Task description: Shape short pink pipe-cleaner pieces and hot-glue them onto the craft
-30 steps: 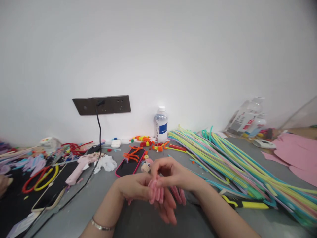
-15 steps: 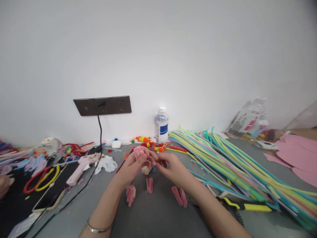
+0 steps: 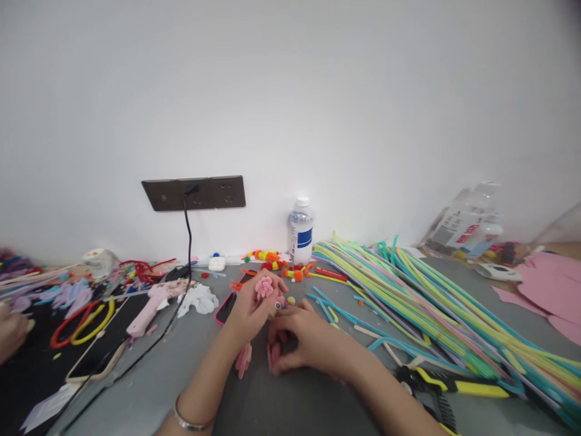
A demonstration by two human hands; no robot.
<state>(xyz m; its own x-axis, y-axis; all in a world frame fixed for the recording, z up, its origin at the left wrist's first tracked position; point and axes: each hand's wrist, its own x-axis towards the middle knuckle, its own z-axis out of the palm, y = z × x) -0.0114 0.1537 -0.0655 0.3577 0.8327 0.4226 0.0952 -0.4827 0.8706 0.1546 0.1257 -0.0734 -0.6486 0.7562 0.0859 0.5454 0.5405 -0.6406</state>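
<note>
The left hand [image 3: 247, 310] was gripping a pink, petal-like tuft [image 3: 264, 287], which poked up between its thumb and fingers. Just below its fingertips I could see one eye of a small figure [image 3: 278, 306], mostly hidden, and I couldn't tell which hand had hold of it. The right hand [image 3: 305, 339] was bent low over the tabletop, its fingers curled around a little pink piece [image 3: 275, 352]; from where I stood I couldn't tell whether they pinched it. Another pink piece [image 3: 243, 361] lay beside the left wrist. Beyond the left hand, partly covered by it, was a phone with a pink edge [image 3: 224, 309], and farther to its left sat crumpled white tissue [image 3: 198, 300] and a pink glue gun [image 3: 146, 313]. Straight past both hands a bottle [image 3: 302, 237] stood by the wall. A bundle of fuzzy stems [image 3: 408, 303] spread to the right hand's right, with a yellow-and-black tool [image 3: 481, 388] beside the right forearm. Well off to the left hand's left, a co-worker's hand [image 3: 9, 334] showed.
</note>
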